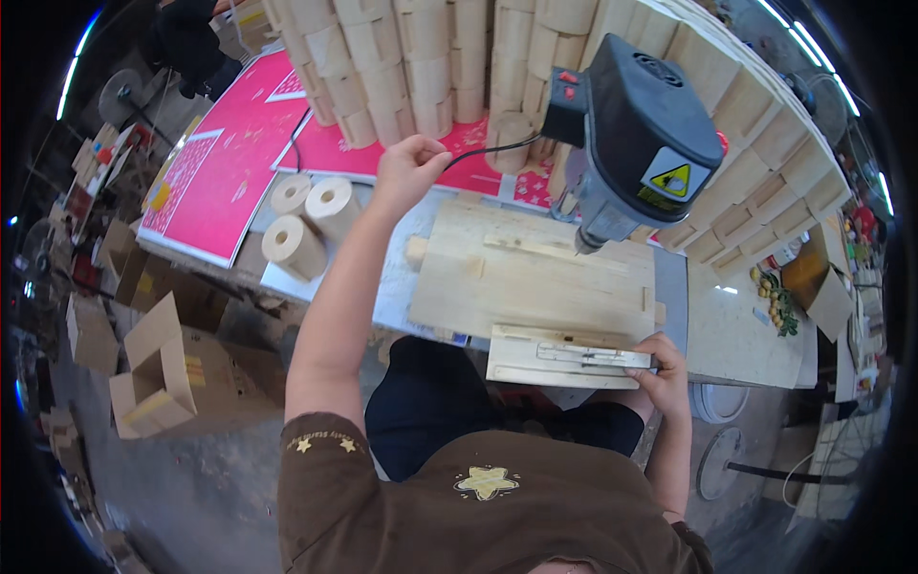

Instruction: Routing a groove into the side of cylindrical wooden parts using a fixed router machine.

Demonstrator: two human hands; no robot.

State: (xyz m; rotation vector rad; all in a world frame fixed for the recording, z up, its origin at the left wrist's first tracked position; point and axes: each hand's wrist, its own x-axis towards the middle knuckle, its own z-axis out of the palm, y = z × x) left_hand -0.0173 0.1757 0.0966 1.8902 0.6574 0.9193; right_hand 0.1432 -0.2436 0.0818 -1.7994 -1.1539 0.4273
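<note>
Here the left hand (409, 165) is raised beyond the far edge of the wooden board (531, 279), fingers curled shut on a thin black cable (490, 148) that runs to the black-and-grey power tool (631, 143) hanging over the board's right part. The right hand (660, 373) sits at the board's near right corner, fingers closed on the end of a pale wooden strip (564, 362), apparently topped by a metal piece. Left of the board lie three wooden cylinders (308, 222).
</note>
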